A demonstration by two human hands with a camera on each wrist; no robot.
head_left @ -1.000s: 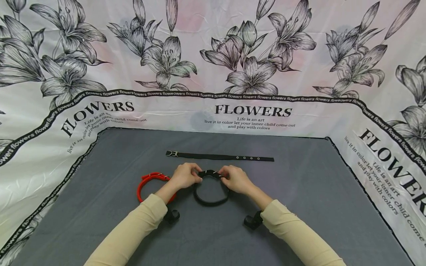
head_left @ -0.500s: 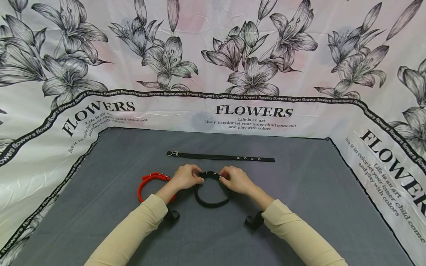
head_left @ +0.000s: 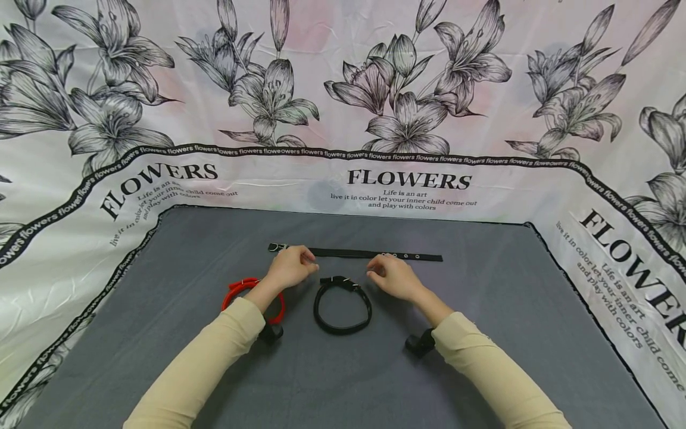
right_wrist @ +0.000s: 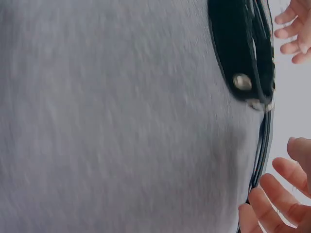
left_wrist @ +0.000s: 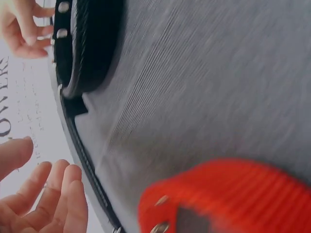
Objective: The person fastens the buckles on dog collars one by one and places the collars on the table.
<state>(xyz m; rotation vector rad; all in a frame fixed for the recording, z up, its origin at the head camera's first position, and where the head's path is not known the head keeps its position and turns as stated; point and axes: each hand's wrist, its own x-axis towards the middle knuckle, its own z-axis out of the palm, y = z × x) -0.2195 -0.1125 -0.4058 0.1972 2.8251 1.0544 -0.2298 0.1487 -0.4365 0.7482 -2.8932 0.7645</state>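
Observation:
A black collar (head_left: 343, 329), buckled into a ring, lies on the grey cloth between the two hands, touched by neither. Beyond it a second black collar (head_left: 348, 253) is laid out straight, its buckle at the left and its eyelets at the right. My left hand (head_left: 291, 266) is over the left part of the straight collar, fingers loosely bent with nothing in them. Over its right part is my right hand (head_left: 393, 276), also holding nothing; the right wrist view shows its fingers (right_wrist: 272, 208) spread apart. A red collar (head_left: 243, 286), also ring-shaped, lies partly hidden under the left forearm.
The grey cloth (head_left: 482, 286) covers the work surface. A white border (head_left: 289, 185) printed with flowers and lettering runs along its far side and both flanks. A black wrist camera (head_left: 420, 344) hangs under the right wrist.
Both hands have let go of the ring-shaped black collar and moved apart and away from the body, toward the straight collar. The ring stays where it was.

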